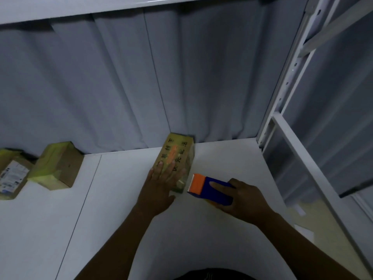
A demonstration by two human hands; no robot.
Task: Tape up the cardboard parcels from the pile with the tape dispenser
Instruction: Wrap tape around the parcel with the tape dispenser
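A long cardboard parcel (178,152) with black printed characters and an orange mark lies on the white table (121,209), its far end against the grey curtain. My left hand (161,184) rests flat on its near end, fingers straight. Just right of the parcel, my right hand (244,201) grips a blue tape dispenser (212,190) whose orange blade end points at the parcel's near right corner. Two more cardboard parcels sit at the left: one wrapped in yellowish tape (56,166), one with a white label (12,176).
A grey curtain (141,77) hangs behind the table. A white metal shelf frame (286,98) stands at the right, close to the table's edge. A white shelf edge (80,7) runs overhead.
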